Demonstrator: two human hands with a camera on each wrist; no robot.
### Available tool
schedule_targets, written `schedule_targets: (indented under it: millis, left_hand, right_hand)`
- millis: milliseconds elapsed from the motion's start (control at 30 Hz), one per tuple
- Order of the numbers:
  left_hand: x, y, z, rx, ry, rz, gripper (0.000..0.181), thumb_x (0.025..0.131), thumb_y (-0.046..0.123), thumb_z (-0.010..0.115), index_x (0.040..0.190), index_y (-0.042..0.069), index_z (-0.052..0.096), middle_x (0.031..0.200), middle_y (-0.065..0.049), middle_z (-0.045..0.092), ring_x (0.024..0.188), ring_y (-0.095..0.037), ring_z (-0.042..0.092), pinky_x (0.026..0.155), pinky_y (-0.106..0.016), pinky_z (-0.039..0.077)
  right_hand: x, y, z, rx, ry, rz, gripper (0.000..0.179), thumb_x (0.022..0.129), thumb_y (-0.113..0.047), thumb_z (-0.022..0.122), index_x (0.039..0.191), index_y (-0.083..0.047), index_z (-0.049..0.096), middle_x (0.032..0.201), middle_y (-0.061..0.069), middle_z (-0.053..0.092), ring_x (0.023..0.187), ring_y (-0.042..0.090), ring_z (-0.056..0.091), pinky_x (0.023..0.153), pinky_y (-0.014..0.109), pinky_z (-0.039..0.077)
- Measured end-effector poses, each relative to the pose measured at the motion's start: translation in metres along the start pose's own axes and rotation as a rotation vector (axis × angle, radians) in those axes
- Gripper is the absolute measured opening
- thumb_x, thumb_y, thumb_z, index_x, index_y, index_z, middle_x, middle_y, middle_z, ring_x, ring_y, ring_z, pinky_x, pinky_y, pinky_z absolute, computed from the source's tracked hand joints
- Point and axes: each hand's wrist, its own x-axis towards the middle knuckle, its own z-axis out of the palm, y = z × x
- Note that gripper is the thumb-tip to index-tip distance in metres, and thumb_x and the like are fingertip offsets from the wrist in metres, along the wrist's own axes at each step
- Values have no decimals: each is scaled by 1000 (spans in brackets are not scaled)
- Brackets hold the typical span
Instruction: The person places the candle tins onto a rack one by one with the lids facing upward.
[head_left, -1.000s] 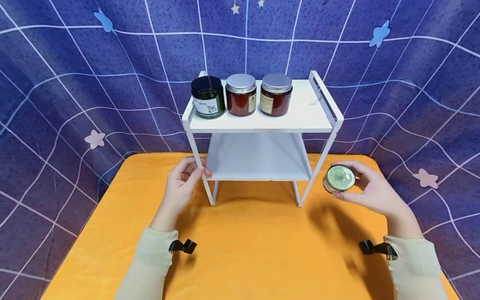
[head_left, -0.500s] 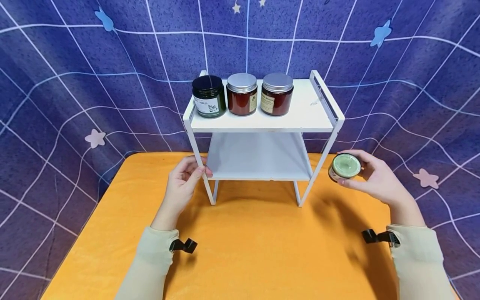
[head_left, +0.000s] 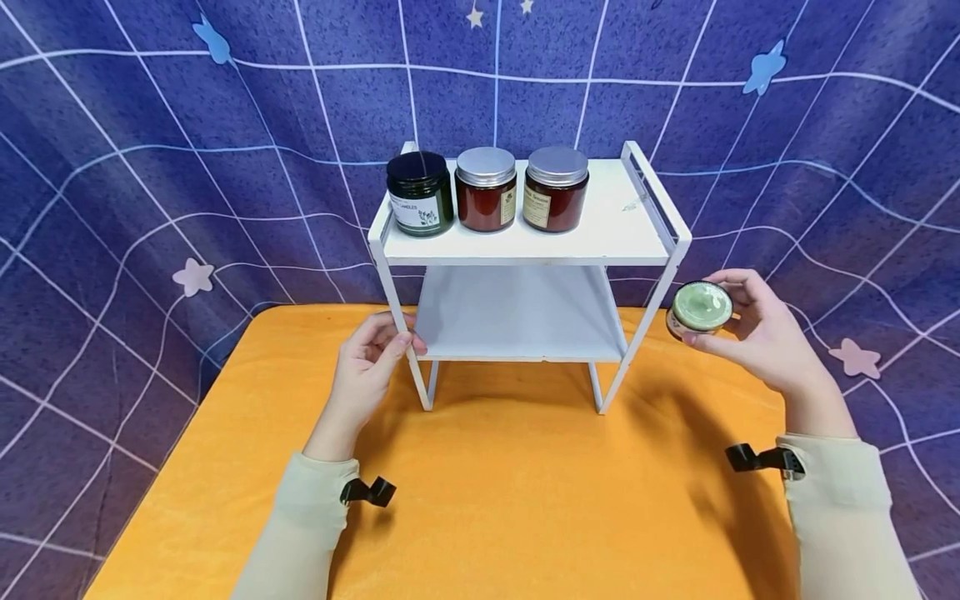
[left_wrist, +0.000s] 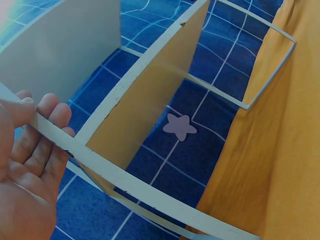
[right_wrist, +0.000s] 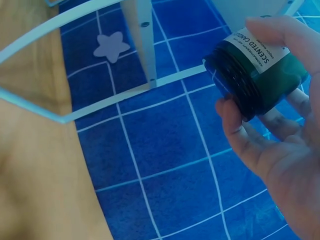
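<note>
My right hand [head_left: 780, 346] holds a green glass candle jar [head_left: 702, 306] off the right side of the white two-tier rack [head_left: 615, 237], above the table. The jar is upside down, its pale green base facing up. In the right wrist view its black lid [right_wrist: 235, 82] points toward the table side, and the label [right_wrist: 257, 50] reads "scented candle". My thumb lies on the label, with fingers around the glass and lid. My left hand [head_left: 363, 367] grips the rack's front left leg [left_wrist: 145, 182] near the lower shelf, thumb on one side and fingers behind.
On the top shelf stand a dark green jar with black lid [head_left: 420, 193] and two amber jars [head_left: 486, 190] with silver lids. The lower shelf [head_left: 517, 312] is grey-white. An orange cloth [head_left: 510, 500] covers the table; a blue star-patterned curtain [head_left: 300, 108] hangs behind and beside.
My right hand has moved up and slightly right with the candle jar. My left hand stays on the rack's leg.
</note>
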Motion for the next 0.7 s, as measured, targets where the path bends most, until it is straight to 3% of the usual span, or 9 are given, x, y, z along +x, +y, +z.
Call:
schedule_targets:
  millis: [167, 400, 700]
  left_hand:
    - [0, -1, 1, -11, -3, -2, 21, 107, -15, 55, 126, -12, 65, 95, -7, 79, 87, -17, 77, 87, -28, 62]
    - [0, -2, 0, -13, -4, -1, 21, 107, -15, 55, 125, -12, 65, 95, -7, 79, 87, -17, 77, 88, -28, 62]
    - [0, -1, 0, -17, -1, -6, 22, 107, -14, 55, 125, -9, 67, 94, -6, 78, 87, -17, 76, 86, -28, 62]
  right_hand:
    - [4, -5, 0, 103, 20, -52, 86, 67, 43, 70, 142, 4, 53, 125, 9, 69, 108, 15, 71, 94, 19, 58]
    - [12, -11, -3, 150, 11, -125, 88, 65, 45, 68, 145, 10, 52, 128, 10, 69, 110, 16, 73, 96, 20, 58]
    - [21, -26, 1, 134, 116, -93, 87, 67, 43, 70, 144, 5, 56, 126, 9, 70, 107, 15, 73, 94, 19, 59]
